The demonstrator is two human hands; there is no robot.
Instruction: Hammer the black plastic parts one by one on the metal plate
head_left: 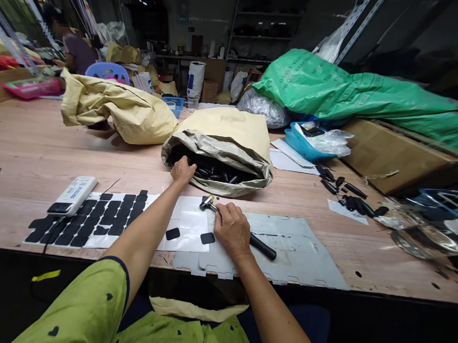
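My left hand (183, 170) is at the mouth of a yellowish woven sack (231, 127), its fingers curled and partly lost in the dark opening. What they hold, if anything, I cannot make out. Several black handle-like pieces (213, 174) lie inside the sack. On the grey mat (294, 248), my right hand (233, 228) is closed around the shaft of a small hammer (263, 246). Its metal head with a yellow face points left, and the black handle sticks out to the right. Left of it lies a white sheet of black rounded-square stickers (121, 216), two of them apart.
A white electronic device (73, 195) with a cable rests on the sticker sheet. Loose black pieces (355, 200) lie at the right, near a cardboard box (401, 151) under a green sack (346, 88). Another yellowish sack (128, 108) lies behind left. A person (77, 48) sits at far left.
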